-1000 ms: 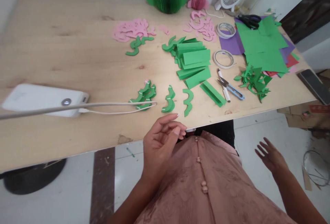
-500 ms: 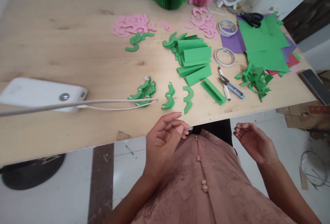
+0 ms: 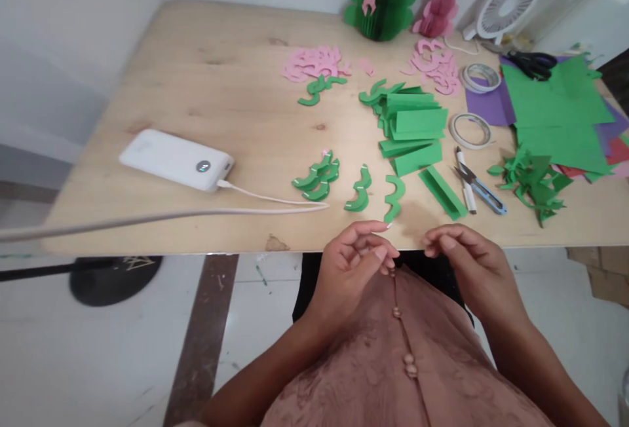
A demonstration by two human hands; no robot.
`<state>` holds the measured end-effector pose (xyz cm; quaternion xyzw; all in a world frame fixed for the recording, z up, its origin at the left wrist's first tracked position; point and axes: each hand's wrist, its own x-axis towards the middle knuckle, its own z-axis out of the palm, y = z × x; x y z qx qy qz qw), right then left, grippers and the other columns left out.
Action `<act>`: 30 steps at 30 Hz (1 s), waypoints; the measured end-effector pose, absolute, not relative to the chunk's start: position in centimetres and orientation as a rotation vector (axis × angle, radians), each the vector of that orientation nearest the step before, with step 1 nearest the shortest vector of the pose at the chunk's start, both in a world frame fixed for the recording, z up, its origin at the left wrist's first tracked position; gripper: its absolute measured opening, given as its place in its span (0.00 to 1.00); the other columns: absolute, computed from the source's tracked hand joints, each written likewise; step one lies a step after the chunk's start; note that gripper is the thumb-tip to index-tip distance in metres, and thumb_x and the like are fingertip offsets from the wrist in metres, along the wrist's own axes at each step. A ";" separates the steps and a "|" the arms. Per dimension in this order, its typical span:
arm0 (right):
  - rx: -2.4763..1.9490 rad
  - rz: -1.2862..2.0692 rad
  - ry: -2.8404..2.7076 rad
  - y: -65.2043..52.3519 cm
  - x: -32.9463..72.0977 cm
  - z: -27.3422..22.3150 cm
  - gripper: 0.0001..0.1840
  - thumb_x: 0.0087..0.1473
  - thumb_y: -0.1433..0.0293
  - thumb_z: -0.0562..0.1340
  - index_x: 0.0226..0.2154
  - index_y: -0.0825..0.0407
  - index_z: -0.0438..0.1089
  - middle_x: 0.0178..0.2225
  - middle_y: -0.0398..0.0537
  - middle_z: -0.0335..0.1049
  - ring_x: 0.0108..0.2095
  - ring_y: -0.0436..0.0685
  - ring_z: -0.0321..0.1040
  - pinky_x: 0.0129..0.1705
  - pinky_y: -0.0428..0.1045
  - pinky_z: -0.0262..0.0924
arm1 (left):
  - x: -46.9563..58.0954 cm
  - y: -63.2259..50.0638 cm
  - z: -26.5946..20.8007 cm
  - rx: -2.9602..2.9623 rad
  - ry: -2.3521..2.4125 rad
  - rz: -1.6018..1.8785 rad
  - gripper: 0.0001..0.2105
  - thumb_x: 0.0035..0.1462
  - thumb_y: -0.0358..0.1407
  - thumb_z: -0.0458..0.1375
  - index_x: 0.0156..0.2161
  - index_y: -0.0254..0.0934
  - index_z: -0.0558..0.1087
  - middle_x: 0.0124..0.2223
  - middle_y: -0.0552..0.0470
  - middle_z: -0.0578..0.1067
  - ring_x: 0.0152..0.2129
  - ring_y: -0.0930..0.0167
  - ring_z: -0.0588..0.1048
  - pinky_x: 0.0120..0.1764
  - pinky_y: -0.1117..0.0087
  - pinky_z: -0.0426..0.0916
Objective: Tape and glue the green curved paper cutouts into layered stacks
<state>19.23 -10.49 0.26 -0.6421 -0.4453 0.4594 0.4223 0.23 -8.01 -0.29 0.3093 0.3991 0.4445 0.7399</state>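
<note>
Head view | left hand (image 3: pixel 356 263), right hand (image 3: pixel 464 260): fingers curled, empty | green wavy cutout (image 3: pixel 394 196) just ahead | white cable (image 3: pixel 275 204) left

**Matt paper on pale, lightly grained wood**

The table (image 3: pixel 206 93) is pale wood, smooth and matt, with faint knots and a chipped spot at its near edge. The green cut-outs (image 3: pixel 317 178) and folded green strips (image 3: pixel 415 129) are flat matt paper, as are the pink cut-outs (image 3: pixel 314 63). The power bank (image 3: pixel 177 160) is smooth white plastic with a slight sheen, and its cable (image 3: pixel 275 203) looks rubbery and matt. The snips (image 3: pixel 484 188) show bare shiny metal blades and blue plastic handles. The tape rolls (image 3: pixel 470 130) look glossy. The pink dress (image 3: pixel 393 361) is textured cloth with small buttons.
</note>
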 end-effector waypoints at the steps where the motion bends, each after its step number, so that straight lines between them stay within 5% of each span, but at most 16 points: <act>1: -1.614 1.152 -1.156 -9.9 18.7 0.4 0.08 0.54 0.62 0.63 0.34 0.48 0.74 0.31 0.45 0.73 0.31 0.52 0.68 0.36 0.48 0.64 | 0.2 -7.9 -0.2 0.672 0.886 0.977 0.10 0.52 0.32 0.60 0.41 0.35 0.71 0.28 0.53 0.76 0.23 0.75 0.72 0.30 0.73 0.68; 9: -1.580 1.055 -1.453 -7.3 16.2 0.4 0.10 0.54 0.63 0.62 0.38 0.48 0.73 0.37 0.47 0.74 0.38 0.55 0.70 0.39 0.49 0.65 | 0.1 -7.4 -0.4 0.693 0.925 0.953 0.09 0.51 0.33 0.59 0.40 0.36 0.72 0.29 0.52 0.76 0.24 0.74 0.72 0.31 0.72 0.68; 30: -1.567 0.943 -1.638 -6.6 15.6 0.1 0.09 0.55 0.63 0.60 0.28 0.49 0.72 0.26 0.42 0.72 0.28 0.52 0.67 0.30 0.46 0.63 | 0.8 -7.3 -0.9 0.830 1.051 0.973 0.06 0.52 0.35 0.60 0.35 0.36 0.74 0.29 0.51 0.75 0.27 0.71 0.73 0.32 0.71 0.68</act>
